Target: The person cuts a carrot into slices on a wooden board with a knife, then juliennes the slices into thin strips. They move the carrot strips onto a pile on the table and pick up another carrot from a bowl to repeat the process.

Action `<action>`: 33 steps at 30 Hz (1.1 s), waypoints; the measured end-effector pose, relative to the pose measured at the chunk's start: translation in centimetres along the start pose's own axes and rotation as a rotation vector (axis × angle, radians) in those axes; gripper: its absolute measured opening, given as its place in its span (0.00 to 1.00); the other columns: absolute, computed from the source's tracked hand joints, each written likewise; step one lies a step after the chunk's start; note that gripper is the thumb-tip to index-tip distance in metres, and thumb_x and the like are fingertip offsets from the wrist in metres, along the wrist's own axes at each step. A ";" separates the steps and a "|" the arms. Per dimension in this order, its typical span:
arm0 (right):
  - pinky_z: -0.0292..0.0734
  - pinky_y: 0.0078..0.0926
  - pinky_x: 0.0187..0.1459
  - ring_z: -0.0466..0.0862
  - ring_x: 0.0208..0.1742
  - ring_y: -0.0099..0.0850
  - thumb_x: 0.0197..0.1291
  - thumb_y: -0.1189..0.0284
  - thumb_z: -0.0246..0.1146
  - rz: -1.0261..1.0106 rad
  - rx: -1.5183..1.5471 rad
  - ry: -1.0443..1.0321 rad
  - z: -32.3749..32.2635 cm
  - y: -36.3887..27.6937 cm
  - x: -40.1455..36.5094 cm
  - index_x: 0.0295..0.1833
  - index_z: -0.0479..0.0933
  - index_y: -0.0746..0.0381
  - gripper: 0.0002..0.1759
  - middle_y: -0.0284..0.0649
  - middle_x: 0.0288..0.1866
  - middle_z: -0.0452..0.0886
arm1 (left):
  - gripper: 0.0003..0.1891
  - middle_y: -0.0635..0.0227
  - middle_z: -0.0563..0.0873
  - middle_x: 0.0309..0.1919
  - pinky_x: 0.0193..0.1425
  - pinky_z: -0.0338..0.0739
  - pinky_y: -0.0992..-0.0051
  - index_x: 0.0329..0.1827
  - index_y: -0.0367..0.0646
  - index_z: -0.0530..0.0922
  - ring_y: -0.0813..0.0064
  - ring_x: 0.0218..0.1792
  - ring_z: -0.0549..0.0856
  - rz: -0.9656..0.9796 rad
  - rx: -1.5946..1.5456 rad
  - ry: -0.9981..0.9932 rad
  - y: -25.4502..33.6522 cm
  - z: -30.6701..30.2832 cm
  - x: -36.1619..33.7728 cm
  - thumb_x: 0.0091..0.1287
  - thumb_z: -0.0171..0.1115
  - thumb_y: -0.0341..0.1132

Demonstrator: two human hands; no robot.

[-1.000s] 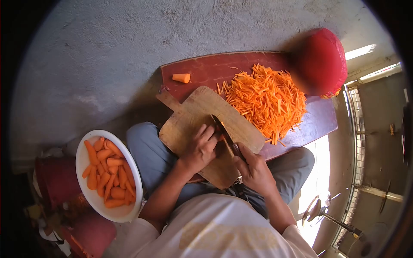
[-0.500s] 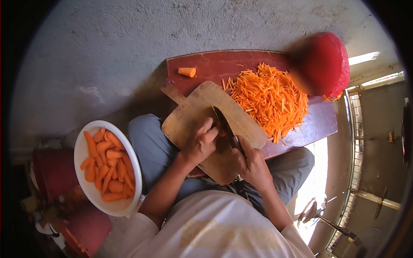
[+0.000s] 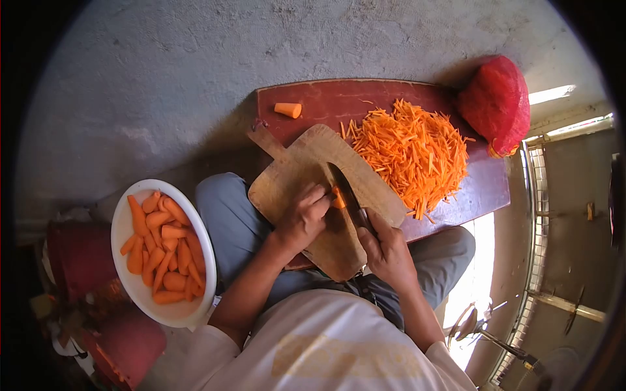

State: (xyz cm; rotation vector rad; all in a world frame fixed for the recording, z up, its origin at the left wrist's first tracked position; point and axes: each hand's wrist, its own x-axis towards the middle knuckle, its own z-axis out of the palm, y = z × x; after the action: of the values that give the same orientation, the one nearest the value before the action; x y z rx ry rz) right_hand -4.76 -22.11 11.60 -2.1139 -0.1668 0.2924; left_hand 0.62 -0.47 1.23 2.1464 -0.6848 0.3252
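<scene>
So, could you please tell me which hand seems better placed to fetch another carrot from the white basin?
Probably the left hand: the white basin sits on that side, while the right hand grips the knife. It would first have to leave the carrot piece.

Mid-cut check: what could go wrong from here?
The left hand's fingertips are close to the blade of the knife, so a slip might nick them. The small carrot piece at those fingertips could shift under the cut. Some carrot strips lie near the red table's edge and might get knocked off.
</scene>
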 end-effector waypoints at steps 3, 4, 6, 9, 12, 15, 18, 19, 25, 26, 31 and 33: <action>0.83 0.51 0.52 0.88 0.51 0.70 0.80 0.74 0.64 0.010 0.008 0.005 0.5 0.7 -0.2 0.72 0.77 0.72 0.21 0.69 0.46 0.86 | 0.12 0.51 0.82 0.43 0.54 0.82 0.50 0.42 0.33 0.84 0.44 0.49 0.83 -0.005 0.009 -0.015 -0.3 0.2 -0.3 0.55 0.62 0.16; 0.83 0.50 0.52 0.87 0.50 0.70 0.80 0.74 0.64 0.010 0.007 0.018 0.7 1.1 0.0 0.72 0.77 0.72 0.21 0.69 0.45 0.86 | 0.13 0.51 0.82 0.43 0.54 0.82 0.50 0.42 0.33 0.84 0.44 0.48 0.83 0.008 0.013 -0.014 -0.6 0.3 -0.3 0.55 0.62 0.16; 0.80 0.44 0.43 0.83 0.37 0.55 0.82 0.72 0.64 -0.026 0.012 0.043 0.9 1.6 0.9 0.71 0.79 0.70 0.19 0.60 0.36 0.82 | 0.13 0.51 0.82 0.43 0.53 0.81 0.51 0.43 0.33 0.84 0.45 0.48 0.82 0.013 0.026 -0.013 -0.4 0.3 -0.4 0.54 0.62 0.16; 0.78 0.41 0.39 0.81 0.30 0.47 0.83 0.71 0.64 -0.128 0.037 0.099 1.0 1.5 0.8 0.70 0.79 0.69 0.19 0.56 0.32 0.80 | 0.14 0.52 0.81 0.43 0.53 0.81 0.52 0.44 0.33 0.85 0.46 0.48 0.81 0.008 0.050 -0.002 -0.3 0.1 -0.2 0.54 0.63 0.17; 0.78 0.40 0.39 0.80 0.31 0.47 0.83 0.71 0.63 -0.088 0.034 0.067 1.0 1.4 0.4 0.71 0.79 0.69 0.18 0.55 0.33 0.80 | 0.15 0.53 0.80 0.43 0.51 0.80 0.53 0.45 0.34 0.86 0.48 0.47 0.81 0.004 0.042 0.002 -0.4 0.5 -0.7 0.54 0.64 0.17; 0.79 0.39 0.40 0.80 0.31 0.47 0.82 0.72 0.63 -0.037 0.012 0.035 0.8 1.7 0.9 0.71 0.79 0.68 0.19 0.55 0.33 0.81 | 0.16 0.53 0.79 0.43 0.51 0.79 0.53 0.46 0.34 0.86 0.48 0.47 0.81 -0.004 0.038 0.001 -0.3 0.6 -0.5 0.55 0.64 0.17; 0.79 0.38 0.40 0.79 0.31 0.47 0.82 0.72 0.63 -0.041 0.046 0.047 0.4 0.8 0.6 0.71 0.79 0.68 0.19 0.55 0.34 0.81 | 0.15 0.54 0.79 0.43 0.52 0.79 0.53 0.46 0.35 0.87 0.49 0.48 0.81 -0.002 0.056 0.011 -0.3 0.4 -0.4 0.55 0.64 0.17; 0.79 0.38 0.40 0.79 0.31 0.47 0.82 0.72 0.63 -0.041 0.066 0.047 0.4 0.5 0.4 0.72 0.79 0.68 0.19 0.55 0.34 0.81 | 0.15 0.54 0.79 0.43 0.52 0.79 0.53 0.46 0.36 0.87 0.49 0.48 0.81 -0.007 0.057 0.012 -0.2 0.3 -0.4 0.55 0.65 0.17; 0.83 0.40 0.49 0.89 0.41 0.51 0.82 0.72 0.63 0.029 -0.047 -0.020 0.7 0.7 1.6 0.73 0.78 0.71 0.21 0.61 0.42 0.87 | 0.16 0.54 0.80 0.43 0.54 0.80 0.53 0.47 0.36 0.87 0.48 0.49 0.81 0.004 -0.001 0.009 -0.3 0.5 -0.5 0.55 0.65 0.17; 0.83 0.41 0.49 0.89 0.41 0.53 0.82 0.72 0.64 -0.022 -0.017 0.019 0.7 0.9 1.5 0.72 0.78 0.71 0.21 0.62 0.41 0.86 | 0.17 0.54 0.80 0.43 0.54 0.80 0.53 0.47 0.36 0.87 0.48 0.49 0.81 0.015 -0.001 0.014 -0.4 0.3 -0.3 0.55 0.65 0.17; 0.81 0.42 0.44 0.86 0.36 0.53 0.81 0.71 0.65 -0.174 0.030 0.115 1.8 1.7 0.2 0.71 0.79 0.70 0.20 0.60 0.36 0.84 | 0.19 0.53 0.82 0.43 0.55 0.81 0.53 0.50 0.37 0.88 0.47 0.49 0.81 -0.024 0.003 0.008 -0.2 0.1 -0.6 0.55 0.63 0.16; 0.81 0.41 0.43 0.85 0.34 0.46 0.82 0.72 0.64 -0.100 -0.021 0.071 1.7 1.6 1.0 0.72 0.79 0.69 0.20 0.58 0.35 0.85 | 0.20 0.53 0.82 0.44 0.55 0.81 0.53 0.51 0.37 0.89 0.46 0.49 0.81 -0.004 -0.016 0.003 -0.3 0.2 -0.3 0.56 0.62 0.15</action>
State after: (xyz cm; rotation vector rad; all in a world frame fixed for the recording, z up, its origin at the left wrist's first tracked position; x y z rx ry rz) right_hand -4.28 -21.33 9.20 -2.1258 -0.2342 0.1571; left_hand 0.59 -0.34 0.80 2.1319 -0.6795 0.3196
